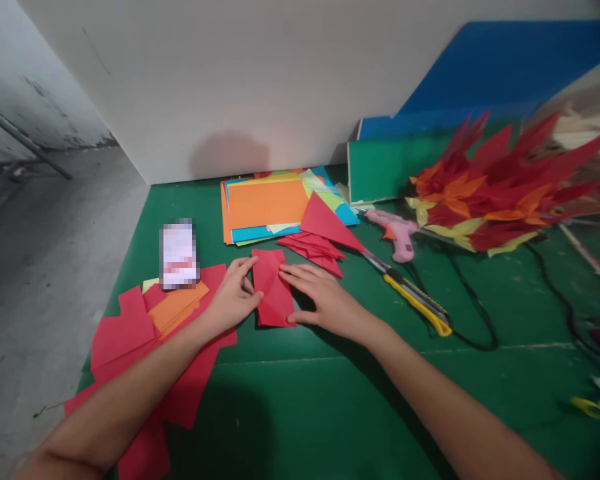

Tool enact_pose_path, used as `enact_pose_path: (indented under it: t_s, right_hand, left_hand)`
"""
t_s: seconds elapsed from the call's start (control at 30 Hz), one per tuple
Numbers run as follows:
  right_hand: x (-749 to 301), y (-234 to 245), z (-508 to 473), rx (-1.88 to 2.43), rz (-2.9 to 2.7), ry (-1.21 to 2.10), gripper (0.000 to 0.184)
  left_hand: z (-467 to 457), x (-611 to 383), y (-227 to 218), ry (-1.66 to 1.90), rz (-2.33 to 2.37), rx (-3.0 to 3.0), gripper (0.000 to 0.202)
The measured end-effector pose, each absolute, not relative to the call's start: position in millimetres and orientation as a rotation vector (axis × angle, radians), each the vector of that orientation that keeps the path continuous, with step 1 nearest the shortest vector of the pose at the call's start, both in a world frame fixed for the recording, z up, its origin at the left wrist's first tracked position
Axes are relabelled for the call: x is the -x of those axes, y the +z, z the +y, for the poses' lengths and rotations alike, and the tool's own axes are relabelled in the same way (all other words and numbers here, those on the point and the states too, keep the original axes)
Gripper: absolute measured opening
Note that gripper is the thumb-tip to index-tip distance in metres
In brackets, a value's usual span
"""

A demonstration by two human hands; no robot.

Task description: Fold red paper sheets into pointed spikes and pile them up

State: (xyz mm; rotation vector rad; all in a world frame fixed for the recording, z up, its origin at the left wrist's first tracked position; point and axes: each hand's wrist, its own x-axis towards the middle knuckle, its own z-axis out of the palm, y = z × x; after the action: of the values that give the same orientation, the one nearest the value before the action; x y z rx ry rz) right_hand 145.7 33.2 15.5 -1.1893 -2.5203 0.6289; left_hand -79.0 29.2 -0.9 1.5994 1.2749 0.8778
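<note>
A folded stack of red paper (274,293) lies on the green tabletop between my two hands. The thumb and fingers of my left hand (237,293) are curled onto its left edge. Along the opposite edge, my right hand (319,293) holds the stack with its fingertips and with its thumb at the lower corner. Just beyond are several pointed red paper pieces (315,248). A larger red triangle (327,220) rests above them, its tip at the blade of a yellow utility knife (420,303).
Coloured sheets (267,203) are piled against a pale upright panel (230,80). Red sheets (123,340), orange paper strips (177,310) and a blurred phone-like object (179,253) lie left. A pink glue gun (397,233), black cord (490,327) and paper flame-like bundle (500,187) are right.
</note>
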Motion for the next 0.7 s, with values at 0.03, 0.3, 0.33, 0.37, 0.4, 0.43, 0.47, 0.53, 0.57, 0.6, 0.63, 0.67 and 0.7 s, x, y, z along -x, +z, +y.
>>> enact_pose_path:
  t_s: [0.03, 0.3, 0.33, 0.37, 0.4, 0.43, 0.47, 0.53, 0.57, 0.6, 0.63, 0.67, 0.7]
  right_hand:
    - [-146.3, 15.4, 32.3, 1.188, -2.534, 0.640, 0.084]
    - [-147.6, 15.0, 33.2, 1.183, -2.501, 0.708, 0.084]
    - [-146.7, 14.1, 34.3, 1.186, -2.461, 0.704, 0.071]
    - [-145.6, 12.8, 35.6, 1.192, -2.414, 0.687, 0.056]
    - [-144.3, 11.1, 37.1, 1.202, -2.368, 0.661, 0.043]
    - [-142.9, 9.2, 38.7, 1.211, -2.332, 0.627, 0.035]
    - [-141.4, 7.4, 40.3, 1.222, -2.309, 0.586, 0.033]
    - [-138.6, 4.5, 43.6, 1.250, -2.285, 0.512, 0.033]
    - [-137.3, 3.8, 45.0, 1.260, -2.280, 0.480, 0.034]
    - [-136.0, 3.5, 46.3, 1.268, -2.274, 0.454, 0.033]
    - [-134.9, 3.5, 47.5, 1.274, -2.270, 0.430, 0.032]
    - [-133.7, 3.8, 48.5, 1.279, -2.267, 0.409, 0.029]
    - [-132.6, 4.1, 49.5, 1.283, -2.263, 0.391, 0.026]
  left_hand:
    - [29.2, 79.0, -0.8, 0.879, 1.275, -1.600, 0.058]
    - [29.6, 80.1, 2.5, 0.843, 1.251, -1.616, 0.060]
    - [29.5, 80.2, 2.8, 0.832, 1.250, -1.620, 0.060]
    - [29.4, 80.2, 2.9, 0.824, 1.247, -1.627, 0.060]
    - [29.2, 80.1, 3.0, 0.819, 1.244, -1.635, 0.060]
    - [29.1, 80.0, 2.9, 0.816, 1.240, -1.641, 0.061]
    - [29.0, 79.9, 2.8, 0.817, 1.238, -1.644, 0.061]
    - [29.0, 79.6, 2.7, 0.816, 1.237, -1.643, 0.061]
    - [29.0, 79.5, 2.8, 0.814, 1.238, -1.642, 0.060]
    - [29.0, 79.4, 3.0, 0.811, 1.239, -1.639, 0.061]
    - [29.0, 79.5, 3.5, 0.807, 1.240, -1.636, 0.061]
    - [29.0, 79.6, 4.2, 0.800, 1.239, -1.632, 0.061]
    - [28.8, 79.8, 5.0, 0.790, 1.235, -1.629, 0.061]
